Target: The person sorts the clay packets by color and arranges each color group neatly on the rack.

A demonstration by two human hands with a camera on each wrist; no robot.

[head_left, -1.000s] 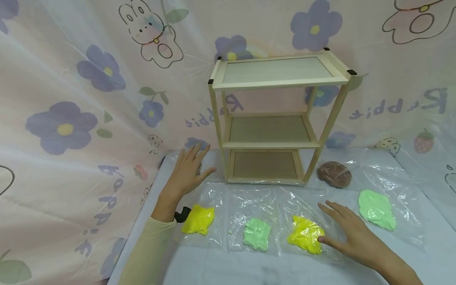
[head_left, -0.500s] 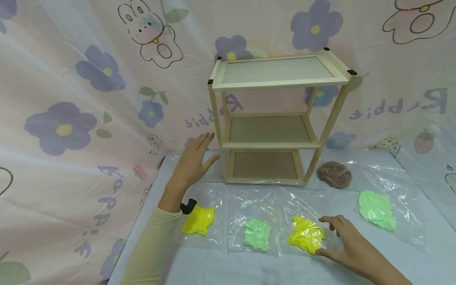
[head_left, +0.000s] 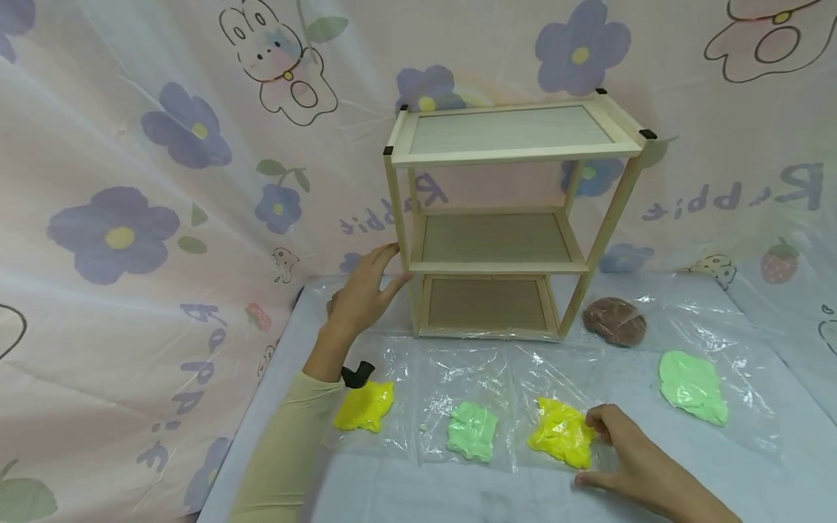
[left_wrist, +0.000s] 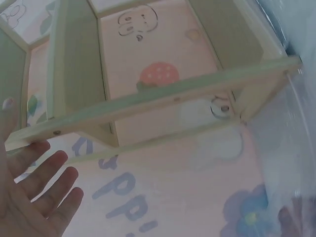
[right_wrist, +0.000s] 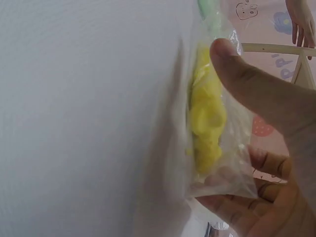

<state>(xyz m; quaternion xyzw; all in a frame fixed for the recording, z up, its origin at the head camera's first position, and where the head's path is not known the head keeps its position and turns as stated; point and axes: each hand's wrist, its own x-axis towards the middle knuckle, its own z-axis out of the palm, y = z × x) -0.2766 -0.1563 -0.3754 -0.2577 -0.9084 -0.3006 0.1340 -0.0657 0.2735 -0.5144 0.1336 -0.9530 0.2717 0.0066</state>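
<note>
My left hand [head_left: 361,299] reaches to the left front post of a small three-tier wooden shelf [head_left: 498,266]. In the left wrist view its fairly straight fingers [left_wrist: 58,185] lie beside the post, with the thumb across from them; whether they press on it I cannot tell. My right hand [head_left: 637,461] is at the right edge of a clear plastic bag holding flattened yellow clay [head_left: 559,434]. Its thumb and fingers are spread apart around that edge. In the right wrist view the thumb [right_wrist: 247,74] stands over the bagged yellow clay [right_wrist: 206,116], its fingertips at the bag's end.
Left of that bag lie bagged green clay [head_left: 472,431] and another yellow piece [head_left: 366,407]. A brown lump [head_left: 613,320] and a larger green piece [head_left: 693,386] sit under plastic at the right. Behind the shelf hangs a patterned curtain [head_left: 353,174].
My left hand has moved right, up to the shelf post. The right hand has lowered toward the yellow clay bag, its fingers bending more. The shelf and bags look unmoved.
</note>
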